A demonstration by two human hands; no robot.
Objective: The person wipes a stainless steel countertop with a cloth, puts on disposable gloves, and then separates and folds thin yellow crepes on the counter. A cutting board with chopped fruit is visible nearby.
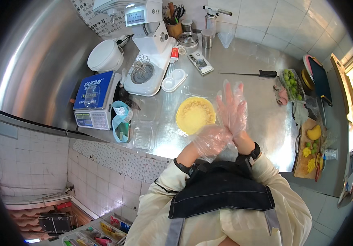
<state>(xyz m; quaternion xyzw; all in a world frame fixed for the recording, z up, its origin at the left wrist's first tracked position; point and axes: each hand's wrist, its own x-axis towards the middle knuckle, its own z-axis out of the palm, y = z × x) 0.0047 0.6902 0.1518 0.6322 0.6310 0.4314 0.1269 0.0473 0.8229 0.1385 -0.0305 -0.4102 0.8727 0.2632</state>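
Both hands wear thin clear plastic gloves. My right hand (232,107) is raised over the steel worktop (256,123) with its fingers pointing away from me and slightly apart, holding nothing. At its wrist, my left hand (211,140) is curled and pinches the cuff of the right glove; the exact fingertip grip is partly hidden. Just left of the right hand lies a round yellow crepe (195,115), flat on the worktop, with browned mottling. The left hand overlaps its near edge in view.
At left stand a stand mixer (151,46), a digital scale (93,118) bearing a blue box (94,89), and clear plastic containers (144,135). A knife (267,73) lies at the back right. A grape box (291,84) and a fruit-laden cutting board (304,167) sit at right.
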